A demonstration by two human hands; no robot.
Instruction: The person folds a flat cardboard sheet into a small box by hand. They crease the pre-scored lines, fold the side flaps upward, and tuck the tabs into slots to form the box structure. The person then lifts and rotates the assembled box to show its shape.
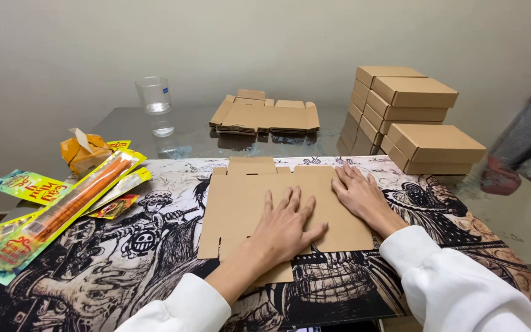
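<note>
Flat cardboard blank (259, 206) lies on the printed mat (124, 264), long axis running left-right, tabbed edge pointing away toward the wall. Left hand (287, 227) flat on its middle, fingers spread, grip fully open, holding nothing. Right hand (357, 190) also flat and open, pressing the blank's right part. Beyond the hands: spare blanks (265, 115); right of them, stacked boxes (413, 114). Snack packets (62, 203) well left.

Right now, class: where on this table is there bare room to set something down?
Free: the printed mat right of the flat cardboard, and glass between the tumbler and unfolded stack. Crowded: snack packets at left, folded boxes far right.
</note>
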